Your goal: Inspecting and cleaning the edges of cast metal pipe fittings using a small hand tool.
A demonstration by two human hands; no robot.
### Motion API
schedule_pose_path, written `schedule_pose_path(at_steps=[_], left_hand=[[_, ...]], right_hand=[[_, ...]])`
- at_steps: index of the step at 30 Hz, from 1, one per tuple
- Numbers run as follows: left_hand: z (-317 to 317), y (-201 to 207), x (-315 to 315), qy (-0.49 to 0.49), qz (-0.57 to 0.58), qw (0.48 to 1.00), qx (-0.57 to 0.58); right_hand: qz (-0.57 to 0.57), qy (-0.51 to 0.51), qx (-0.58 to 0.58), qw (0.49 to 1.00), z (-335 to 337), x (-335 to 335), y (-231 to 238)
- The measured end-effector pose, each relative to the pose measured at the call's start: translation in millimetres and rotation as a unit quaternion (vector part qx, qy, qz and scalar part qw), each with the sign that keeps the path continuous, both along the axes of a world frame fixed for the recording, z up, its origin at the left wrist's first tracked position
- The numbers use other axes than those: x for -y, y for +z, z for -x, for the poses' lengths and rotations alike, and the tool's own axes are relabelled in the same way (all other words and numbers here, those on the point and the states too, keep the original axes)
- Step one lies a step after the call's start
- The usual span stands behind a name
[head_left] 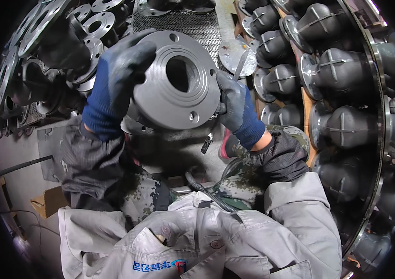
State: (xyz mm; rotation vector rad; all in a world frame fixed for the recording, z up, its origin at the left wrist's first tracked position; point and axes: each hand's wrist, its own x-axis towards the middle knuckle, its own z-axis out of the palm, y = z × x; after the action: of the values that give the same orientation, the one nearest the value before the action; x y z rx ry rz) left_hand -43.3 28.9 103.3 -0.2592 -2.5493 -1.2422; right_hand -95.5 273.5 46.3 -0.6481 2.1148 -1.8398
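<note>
A grey round flange (151, 95) with a large central bore, ringed grooves and several bolt holes faces up in front of me. My left hand (124, 76), in a blue and grey work glove, is closed round its left rim with bent fingers. At the right rim, my right hand (235, 100), gloved alike, is closed on a thin flat metal tool (241, 64) whose tip points up and away. The right fingers are close against the flange; whether they press on it I cannot tell. Below the flange, part of another flange (134, 124) shows, mostly hidden.
Dark valve bodies with flanged ends (341, 72) stand in rows on the right. More flanged castings (78, 51) are piled at far left. Beyond lies a ribbed metal surface (176, 22). A corrugated hose (209, 194) runs by my legs; a cardboard box (50, 202) sits lower left.
</note>
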Motion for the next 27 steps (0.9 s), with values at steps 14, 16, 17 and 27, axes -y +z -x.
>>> schedule_pose_path(at_steps=[14, 16, 17, 27], left_hand=[[71.8, -30.2, -0.8, -0.151, 0.028, 0.979, -0.137], [66.6, -27.9, -5.6, -0.174, -0.033, 0.979, -0.097], [48.8, -9.5, -6.8, -0.202, -0.219, 0.954, 0.038], [-33.4, -147.2, 65.5, 0.244, -0.539, 0.742, 0.316]], right_hand=[[0.042, -0.131, -0.043, 0.990, 20.7, -0.4, 40.0], [-0.036, -0.101, -0.181, 0.978, 14.9, 4.9, 24.0], [-0.071, -0.114, -0.227, 0.965, 13.4, 6.5, 14.3], [-0.071, -0.148, 0.003, 0.986, 34.1, -41.0, -41.0]])
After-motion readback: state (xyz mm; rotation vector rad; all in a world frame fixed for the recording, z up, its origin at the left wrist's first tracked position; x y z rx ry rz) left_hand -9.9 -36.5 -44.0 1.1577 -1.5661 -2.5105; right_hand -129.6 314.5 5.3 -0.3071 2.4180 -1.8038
